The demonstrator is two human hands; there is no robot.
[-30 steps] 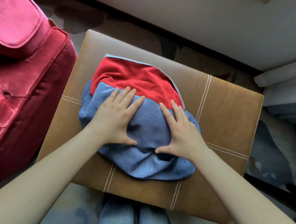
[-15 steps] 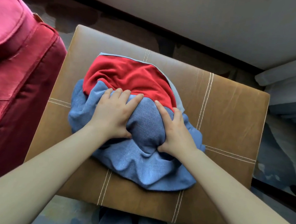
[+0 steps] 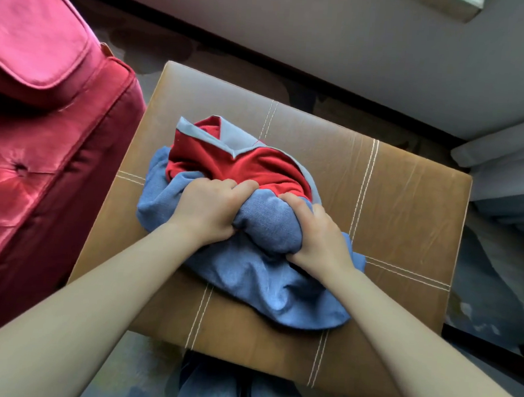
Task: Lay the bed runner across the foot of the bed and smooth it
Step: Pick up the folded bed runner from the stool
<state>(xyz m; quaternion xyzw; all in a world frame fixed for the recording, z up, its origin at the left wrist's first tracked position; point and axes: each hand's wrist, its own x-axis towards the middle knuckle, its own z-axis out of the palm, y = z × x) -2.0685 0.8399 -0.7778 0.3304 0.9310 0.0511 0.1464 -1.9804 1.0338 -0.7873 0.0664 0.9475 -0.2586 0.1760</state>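
The folded bed runner [image 3: 267, 279], blue on one face and red on the other, lies bunched on a tan leather ottoman [image 3: 402, 208]. My left hand [image 3: 210, 207] grips the bundle on its left side, fingers curled into the fold where blue meets red. My right hand [image 3: 317, 236] grips the right side the same way, fingertips buried in the cloth. A thick roll of blue fabric bulges between the two hands. The red part [image 3: 241, 166] is crumpled beyond my knuckles, with a grey-blue hem folded over it.
A red velvet armchair [image 3: 40, 152] stands close on the left. A pale bed edge [image 3: 358, 44] runs across the back, with a dark gap below it. Grey bedding [image 3: 510, 172] sits at the right. My jeans-clad legs [image 3: 241, 392] are below the ottoman.
My hands went from lying flat on the runner to curling in and gripping it. The fabric has bunched up between them, and the red part has crumpled.
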